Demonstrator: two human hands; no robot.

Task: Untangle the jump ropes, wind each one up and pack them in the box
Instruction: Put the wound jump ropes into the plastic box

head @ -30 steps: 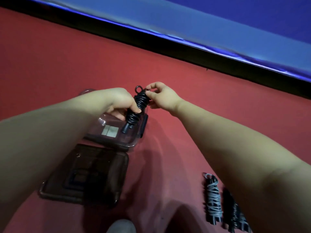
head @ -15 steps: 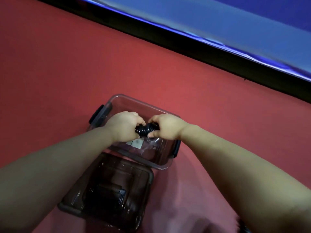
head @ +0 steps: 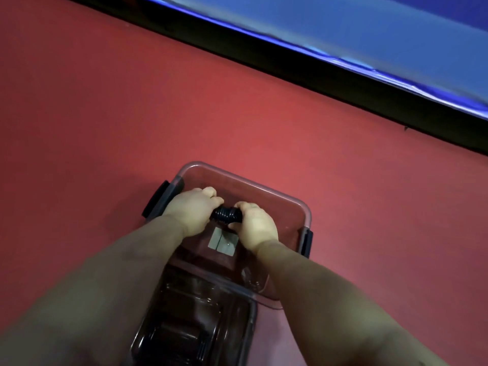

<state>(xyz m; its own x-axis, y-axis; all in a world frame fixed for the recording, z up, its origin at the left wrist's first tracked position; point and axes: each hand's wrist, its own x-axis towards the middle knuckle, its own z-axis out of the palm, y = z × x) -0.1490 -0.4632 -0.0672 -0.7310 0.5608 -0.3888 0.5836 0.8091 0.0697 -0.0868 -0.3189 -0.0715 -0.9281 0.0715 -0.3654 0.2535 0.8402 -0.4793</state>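
Item: wound jump rope (head: pixel 226 215), black, coiled tight into a short bundle, lying crosswise from nine to three o'clock; only its middle shows, both ends being covered. Holder: left hand (head: pixel 190 211) clenched over the nine o'clock end, right hand (head: pixel 255 226) clenched over the three o'clock end, each grip closed on the bundle with knuckles up. Location: inside the rim of the clear box (head: pixel 287 200), over its middle; whether the bundle touches the bottom cannot be told from here. Box: open, dark latches at its nine and three o'clock sides, a pale label (head: pixel 221 242) seen through the bottom just at six o'clock of the rope. Lid (head: pixel 192 328): dark, transparent, lying flat at six o'clock of the box, its far edge tucked under or against the near wall. Surface: red bench (head: pixel 105 114), bounded at twelve o'clock by a black band and a blue strip beyond. Step in hand, as judged: setting the wound rope down in the box. Handling note: lower it level until it bears on the bottom, keep both ends pinched so the turns do not spring loose, then let go one side at a time and watch that the coil holds. Lay it close along a wall rather than across the centre, leaving room for further bundles. No other ropes are in view.
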